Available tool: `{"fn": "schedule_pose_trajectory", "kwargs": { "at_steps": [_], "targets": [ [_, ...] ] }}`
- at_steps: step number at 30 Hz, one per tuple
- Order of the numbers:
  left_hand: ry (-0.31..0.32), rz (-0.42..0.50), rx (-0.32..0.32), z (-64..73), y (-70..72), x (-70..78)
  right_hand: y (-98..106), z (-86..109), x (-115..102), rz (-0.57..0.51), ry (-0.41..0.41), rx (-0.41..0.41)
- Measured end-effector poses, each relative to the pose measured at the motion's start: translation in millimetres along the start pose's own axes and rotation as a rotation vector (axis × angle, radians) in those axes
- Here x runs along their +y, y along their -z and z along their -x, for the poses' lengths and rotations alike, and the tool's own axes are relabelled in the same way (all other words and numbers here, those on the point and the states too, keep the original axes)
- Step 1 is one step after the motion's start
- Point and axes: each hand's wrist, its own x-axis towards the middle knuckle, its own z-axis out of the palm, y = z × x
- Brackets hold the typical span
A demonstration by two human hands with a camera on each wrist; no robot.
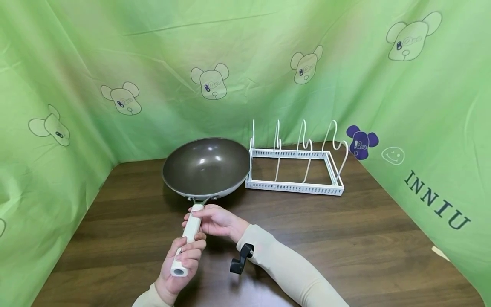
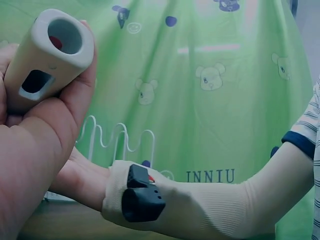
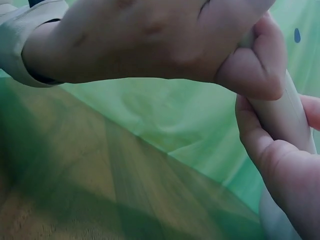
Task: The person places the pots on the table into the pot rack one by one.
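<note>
A wok [image 1: 205, 166] with a dark interior and a long white handle [image 1: 192, 232] points away from me, its open side facing up. My left hand [image 1: 186, 260] grips the handle close to its hollow end, fingers wrapped round it. Further up, near the metal bracket, my right hand [image 1: 218, 219] holds the same handle with its thumb on top. The left wrist view shows the handle's open end [image 2: 65, 37] above the palm. Both hands appear in the right wrist view, and the right hand [image 3: 285, 160] lies nearer the pan body there.
A white wire pan rack [image 1: 295, 187] with upright curved dividers stands just right of the wok, whose rim overlaps its left end in the head view. Beneath is a brown wooden table [image 1: 126, 238]. Green printed cloth [image 1: 253, 38] surrounds the table at the back and sides.
</note>
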Motion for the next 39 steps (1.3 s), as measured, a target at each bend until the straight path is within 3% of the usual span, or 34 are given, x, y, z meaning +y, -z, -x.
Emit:
{"fn": "schedule_pose_trajectory", "kwargs": {
  "at_steps": [6, 11, 22, 28, 32, 39],
  "targets": [
    [-0.004, -0.065, -0.061, 0.0, 15.2, -4.6, 5.5, 0.6, 2.8, 0.001, -0.058, -0.023],
    [-0.009, -0.116, -0.057, -0.5, 22.7, -6.1, 10.9, 1.4, 3.9, 0.013, -0.077, -0.043],
    [-0.003, -0.393, -0.063, -9.6, 21.5, -4.3, 10.2, 2.9, -13.3, 0.038, -0.055, -0.142],
    [-0.017, -0.487, -0.080, -15.6, 20.2, -10.4, 6.7, 6.2, -21.1, 0.060, -0.039, -0.193],
    [-0.042, -0.567, -0.053, -16.8, 20.3, -15.2, 4.9, 9.6, -24.3, 0.060, -0.040, -0.210],
    [-0.077, -0.712, 0.047, -17.8, 20.8, -17.8, 2.1, 11.3, -31.4, 0.011, -0.041, -0.212]
  ]
}}
